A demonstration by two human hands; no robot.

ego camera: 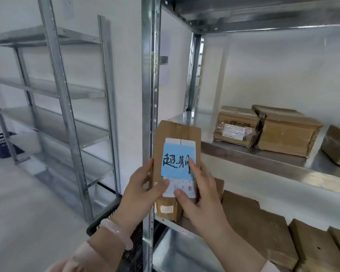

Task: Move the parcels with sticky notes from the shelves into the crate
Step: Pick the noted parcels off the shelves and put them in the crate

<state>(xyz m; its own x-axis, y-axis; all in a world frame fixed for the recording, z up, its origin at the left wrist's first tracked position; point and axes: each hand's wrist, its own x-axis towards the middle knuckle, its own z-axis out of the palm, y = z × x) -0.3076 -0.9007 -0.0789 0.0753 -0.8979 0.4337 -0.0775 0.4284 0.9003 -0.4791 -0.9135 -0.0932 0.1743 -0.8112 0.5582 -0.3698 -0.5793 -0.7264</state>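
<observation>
A flat brown cardboard parcel stood upright in the air before the grey metal shelf's left front edge, a blue square sticky note with black handwriting stuck over its white label. A black slatted plastic crate lay low beside the shelf's front left post.

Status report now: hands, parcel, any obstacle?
Left hand and right hand both hold parcel. Blue note on it. Crate below left, behind shelf post.
</observation>
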